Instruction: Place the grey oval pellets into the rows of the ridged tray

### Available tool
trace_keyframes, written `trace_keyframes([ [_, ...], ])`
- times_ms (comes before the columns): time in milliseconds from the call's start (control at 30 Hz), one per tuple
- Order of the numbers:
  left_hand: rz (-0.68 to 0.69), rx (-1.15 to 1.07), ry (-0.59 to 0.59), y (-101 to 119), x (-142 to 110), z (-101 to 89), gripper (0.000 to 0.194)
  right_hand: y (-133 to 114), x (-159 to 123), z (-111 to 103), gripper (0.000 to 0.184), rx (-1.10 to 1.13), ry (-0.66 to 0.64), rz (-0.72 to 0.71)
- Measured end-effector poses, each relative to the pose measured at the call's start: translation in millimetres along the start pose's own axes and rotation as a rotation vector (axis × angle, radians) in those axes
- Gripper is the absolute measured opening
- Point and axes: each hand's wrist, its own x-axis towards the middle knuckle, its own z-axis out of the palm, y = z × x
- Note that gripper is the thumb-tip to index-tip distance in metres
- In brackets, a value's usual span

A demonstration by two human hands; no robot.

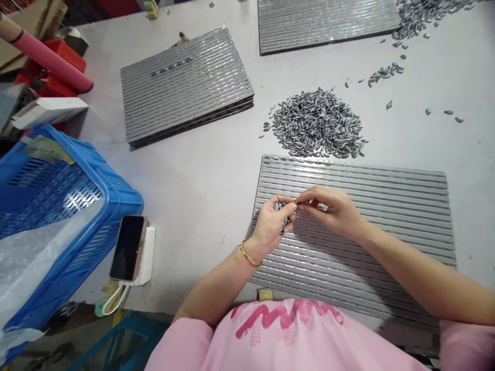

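My left hand point(273, 221) is curled around several small grey spindle-shaped pieces point(286, 223), which show between its fingers. Thumb and fingers of my right hand point(328, 208) pinch together at the left fingertips; what lies in that pinch is too small to make out. Both hands are above a grey ridged board point(386, 216) lying in front of me. Along the board's far left edge, a short row of the same pieces point(294, 160) rests in a groove. Just beyond the board is a large heap of grey pieces point(319, 123).
A stack of ridged boards point(185, 87) sits at the back left, with a short row of pieces on top. Another ridged board point(328, 23) and scattered pieces point(386, 73) lie farther back. At left are a blue crate point(124, 193) and a phone point(129, 247) on a white block.
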Motion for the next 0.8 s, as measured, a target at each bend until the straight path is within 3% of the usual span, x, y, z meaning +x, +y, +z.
trace_keyframes([
  [100,-0.011,-0.005,-0.015,1,0,-0.7,0.035,2,2,-2,0.016,0.002,-0.013,0.004],
  [267,-0.073,-0.101,-0.025,5,3,-5.3,0.029,16,-1,-11,0.025,0.290,0.098,0.319],
  [367,-0.108,-0.150,-0.008,7,3,-6.3,0.024,24,-7,-19,0.028,0.348,0.160,0.378],
  [467,-0.086,-0.101,0.020,8,1,-4.1,0.024,34,-10,-32,0.024,0.198,0.253,0.307],
  [633,-0.077,-0.040,0.002,8,0,-1.1,0.020,62,-4,-61,0.017,-0.303,0.385,0.055],
  [800,-0.064,-0.005,-0.033,6,1,-1.6,0.029,83,11,-74,0.018,-0.432,0.404,0.041],
])
